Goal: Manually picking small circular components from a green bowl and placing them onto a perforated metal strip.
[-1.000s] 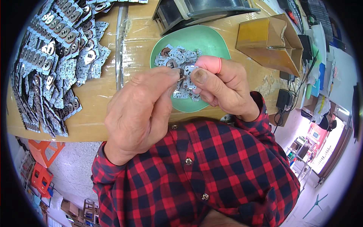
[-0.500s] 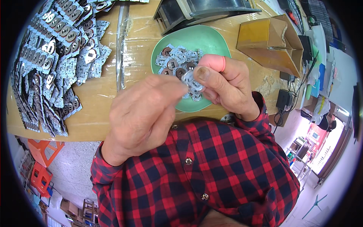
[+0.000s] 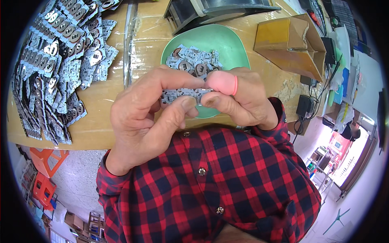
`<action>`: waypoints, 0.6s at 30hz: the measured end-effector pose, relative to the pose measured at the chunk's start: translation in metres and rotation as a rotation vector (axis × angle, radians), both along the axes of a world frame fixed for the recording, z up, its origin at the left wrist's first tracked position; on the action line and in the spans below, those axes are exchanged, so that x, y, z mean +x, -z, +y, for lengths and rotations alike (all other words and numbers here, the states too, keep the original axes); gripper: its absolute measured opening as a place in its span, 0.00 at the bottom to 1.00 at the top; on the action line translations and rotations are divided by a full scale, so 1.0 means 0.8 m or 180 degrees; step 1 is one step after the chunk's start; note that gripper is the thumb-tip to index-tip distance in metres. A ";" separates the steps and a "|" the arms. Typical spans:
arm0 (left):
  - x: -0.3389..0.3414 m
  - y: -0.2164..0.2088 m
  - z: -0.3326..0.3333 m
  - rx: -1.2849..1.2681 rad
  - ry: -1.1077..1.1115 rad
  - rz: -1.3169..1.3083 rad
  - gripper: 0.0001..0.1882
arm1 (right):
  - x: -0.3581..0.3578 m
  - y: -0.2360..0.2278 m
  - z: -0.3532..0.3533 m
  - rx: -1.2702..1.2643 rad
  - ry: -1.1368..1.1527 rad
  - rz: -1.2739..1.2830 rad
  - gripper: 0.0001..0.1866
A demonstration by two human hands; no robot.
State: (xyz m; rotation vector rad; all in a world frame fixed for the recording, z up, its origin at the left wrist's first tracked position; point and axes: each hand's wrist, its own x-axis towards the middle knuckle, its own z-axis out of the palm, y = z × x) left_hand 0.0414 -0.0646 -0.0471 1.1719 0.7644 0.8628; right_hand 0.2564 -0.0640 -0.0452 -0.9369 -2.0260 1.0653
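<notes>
Between my two hands is a strip of small white circuit boards (image 3: 175, 94), held level just over the near side of a green bowl (image 3: 233, 48). My left hand (image 3: 148, 109) pinches its left part between thumb and fingers. On its right end, my right hand (image 3: 239, 95) closes with the thumb below and a pink finger cot (image 3: 222, 82) on the index finger above. Fingertips cover part of the strip. Inside the bowl lie several loose circuit boards (image 3: 194, 60), some with round metal coin-cell holders.
A large heap of circuit board panels (image 3: 69, 60) covers the table's left side. Behind the bowl stands a black curved plastic frame (image 3: 219, 12). An open cardboard box (image 3: 283, 42) sits to the right, near black power adapters (image 3: 304, 106) and cables. Orange stools (image 3: 44, 190) stand on the floor at left.
My left hand has opened out from its blurred, curled pose and now grips the strip's left part. The piece in my right hand has turned from tilted to level, with the pink-covered finger lower.
</notes>
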 end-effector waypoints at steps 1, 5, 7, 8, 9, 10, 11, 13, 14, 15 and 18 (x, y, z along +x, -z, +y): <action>0.000 0.001 0.000 0.0098 0.0050 0.0071 0.12 | -0.001 0.001 -0.001 0.0000 0.0000 0.0002 0.08; 0.007 -0.001 -0.003 -0.0036 -0.0284 0.0202 0.11 | -0.002 0.006 -0.002 0.0050 0.0152 -0.0024 0.09; 0.002 0.001 0.001 -0.0493 -0.0206 0.0082 0.09 | -0.003 0.000 -0.004 0.0090 0.0202 0.0021 0.10; -0.001 0.001 0.005 -0.0493 -0.0207 0.0079 0.09 | -0.004 -0.013 -0.008 -0.0939 0.0176 0.0510 0.11; -0.004 -0.002 0.010 -0.1125 0.0089 -0.0626 0.08 | -0.005 -0.020 -0.011 -0.1968 0.0148 0.0997 0.13; -0.005 -0.004 0.012 -0.1746 0.0385 -0.1333 0.08 | -0.008 -0.022 -0.013 -0.1965 0.0143 0.0994 0.13; -0.005 -0.004 0.012 -0.1741 0.0382 -0.1334 0.08 | -0.011 -0.022 -0.015 -0.2453 0.0170 0.1434 0.14; -0.002 0.001 0.010 -0.1674 0.0303 -0.1407 0.09 | -0.012 -0.020 -0.015 -0.2938 0.0197 0.1872 0.15; 0.000 0.002 0.008 -0.1672 0.0303 -0.1411 0.09 | -0.011 -0.015 -0.014 -0.2849 0.0327 0.1804 0.15; 0.004 0.001 0.003 -0.1162 -0.0011 -0.0943 0.09 | -0.011 -0.013 -0.012 -0.2761 0.0456 0.1736 0.15; 0.006 0.004 -0.006 -0.0138 -0.0383 -0.0286 0.09 | -0.013 -0.012 -0.013 -0.2374 0.0613 0.1497 0.15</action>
